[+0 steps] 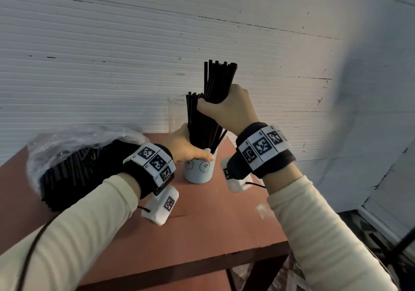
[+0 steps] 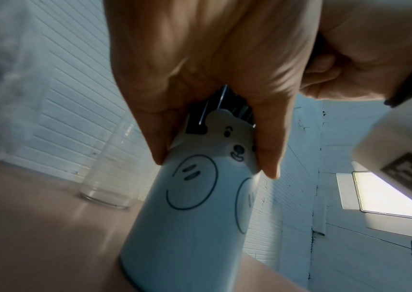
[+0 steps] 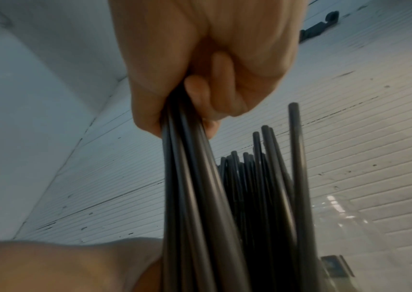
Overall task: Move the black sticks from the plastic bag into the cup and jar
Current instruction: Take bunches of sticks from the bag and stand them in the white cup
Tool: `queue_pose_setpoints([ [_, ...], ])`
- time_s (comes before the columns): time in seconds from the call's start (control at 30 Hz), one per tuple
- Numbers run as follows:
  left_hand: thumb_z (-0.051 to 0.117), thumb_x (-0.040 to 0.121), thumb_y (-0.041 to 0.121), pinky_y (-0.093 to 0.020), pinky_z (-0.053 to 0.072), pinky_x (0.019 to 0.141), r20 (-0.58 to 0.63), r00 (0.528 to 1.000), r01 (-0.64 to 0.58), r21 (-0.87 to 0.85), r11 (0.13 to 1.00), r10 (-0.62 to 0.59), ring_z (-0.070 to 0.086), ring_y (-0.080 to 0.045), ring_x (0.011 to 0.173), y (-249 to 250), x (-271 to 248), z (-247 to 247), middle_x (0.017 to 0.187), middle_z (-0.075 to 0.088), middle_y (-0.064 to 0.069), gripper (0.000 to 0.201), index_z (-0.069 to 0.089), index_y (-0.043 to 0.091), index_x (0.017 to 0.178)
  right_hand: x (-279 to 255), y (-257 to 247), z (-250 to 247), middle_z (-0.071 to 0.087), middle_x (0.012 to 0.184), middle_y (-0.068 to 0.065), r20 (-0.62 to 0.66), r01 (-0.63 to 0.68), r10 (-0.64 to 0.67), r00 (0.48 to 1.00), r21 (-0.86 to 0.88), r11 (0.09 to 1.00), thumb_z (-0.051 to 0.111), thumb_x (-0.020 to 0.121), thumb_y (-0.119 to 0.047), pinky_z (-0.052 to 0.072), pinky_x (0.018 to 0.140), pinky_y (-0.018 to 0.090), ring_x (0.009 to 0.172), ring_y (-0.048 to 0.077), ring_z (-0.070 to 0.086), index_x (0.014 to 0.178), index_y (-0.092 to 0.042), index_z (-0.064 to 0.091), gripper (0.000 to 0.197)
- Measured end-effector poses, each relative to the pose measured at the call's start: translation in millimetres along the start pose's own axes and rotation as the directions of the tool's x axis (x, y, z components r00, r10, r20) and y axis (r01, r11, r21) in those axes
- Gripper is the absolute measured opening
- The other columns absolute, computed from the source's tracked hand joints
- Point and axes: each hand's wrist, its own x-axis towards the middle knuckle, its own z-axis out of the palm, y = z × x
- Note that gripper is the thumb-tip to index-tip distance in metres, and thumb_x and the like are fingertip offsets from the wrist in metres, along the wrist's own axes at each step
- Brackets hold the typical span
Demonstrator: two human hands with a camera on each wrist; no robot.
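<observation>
A pale blue cup (image 1: 198, 171) with drawn faces stands mid-table, several black sticks (image 1: 203, 128) upright in it. My left hand (image 1: 186, 148) grips the cup's rim; the left wrist view shows its fingers (image 2: 270, 154) curled round the cup (image 2: 187, 227). My right hand (image 1: 226, 108) grips a bundle of black sticks (image 1: 219, 81) above the cup, their lower ends down among those in it. The right wrist view shows that fist (image 3: 207, 79) closed on the sticks (image 3: 195, 197). A clear jar (image 1: 176, 115) stands behind the cup. The plastic bag (image 1: 74, 155) of sticks lies at left.
The brown table (image 1: 202, 234) meets a white ribbed wall (image 1: 112, 54) at the back. Its front edge and right edge are near my arms. The clear jar (image 2: 110, 173) stands left of the cup in the left wrist view.
</observation>
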Motion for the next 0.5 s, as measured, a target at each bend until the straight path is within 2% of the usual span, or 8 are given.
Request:
queue_pose_setpoints([
  [0.13,0.092,0.047,0.041,-0.033,0.049,0.093,-0.049,0.999,0.009,-0.031,0.999,-0.011,0.057,-0.014,0.11,-4,-15,-4,0.117,0.06,0.006,0.098,0.043,0.019,0.129,-4,-8,6,0.049,0.055,-0.006,0.045,-0.054,0.056,0.997,-0.044,0.998,0.068,0.076,-0.034,0.037,0.05,0.024,0.052,0.012,0.049,0.056,-0.02,0.04,0.038],
  [0.23,0.091,0.043,0.051,-0.033,0.05,0.091,-0.079,0.997,0.009,-0.017,1.0,-0.01,0.057,-0.014,0.108,-7,-25,-8,0.115,0.059,0.006,0.104,0.042,0.017,0.128,-8,-10,10,0.053,0.058,-0.007,0.082,-0.067,0.07,0.994,-0.042,0.997,0.068,0.079,-0.037,0.038,0.052,0.022,0.056,0.01,0.053,0.059,-0.022,0.045,0.034],
  [0.33,0.09,0.035,0.06,-0.037,0.053,0.093,0.001,1.0,-0.018,-0.074,0.997,0.018,0.063,-0.012,0.105,-7,-32,-16,0.11,0.066,0.004,0.103,0.053,0.017,0.121,-14,-13,16,0.056,0.061,-0.007,0.098,-0.044,0.048,0.994,-0.041,0.998,0.068,0.079,-0.037,0.04,0.054,0.022,0.059,0.009,0.056,0.062,-0.023,0.048,0.03],
  [0.4,0.092,0.042,0.045,-0.042,0.054,0.093,0.048,0.998,-0.031,-0.094,0.995,0.036,0.066,-0.015,0.102,-6,-36,-23,0.104,0.071,0.0,0.079,0.063,0.017,0.11,-16,-15,20,0.061,0.071,-0.007,0.08,-0.024,0.026,0.996,-0.025,0.999,0.069,0.078,-0.039,0.046,0.058,0.025,0.067,0.011,0.06,0.077,-0.021,0.053,0.024],
  [0.43,0.092,0.047,0.036,-0.042,0.053,0.094,0.054,0.997,-0.041,-0.098,0.994,0.046,0.066,-0.015,0.102,-6,-39,-26,0.104,0.071,0.0,0.07,0.063,0.017,0.109,-17,-16,21,0.063,0.078,-0.006,0.066,-0.017,0.017,0.998,-0.001,1.0,0.071,0.077,-0.039,0.051,0.061,0.028,0.07,0.012,0.062,0.09,-0.019,0.053,0.03],
  [0.5,0.092,0.055,0.027,-0.037,0.05,0.096,0.04,0.998,-0.044,-0.117,0.992,0.049,0.062,-0.013,0.106,-10,-42,-29,0.109,0.067,0.003,0.069,0.058,0.019,0.115,-21,-17,21,0.066,0.084,-0.003,0.044,-0.006,0.004,0.999,0.056,0.998,0.072,0.077,-0.039,0.057,0.061,0.032,0.069,0.014,0.066,0.105,-0.015,0.047,0.045],
])
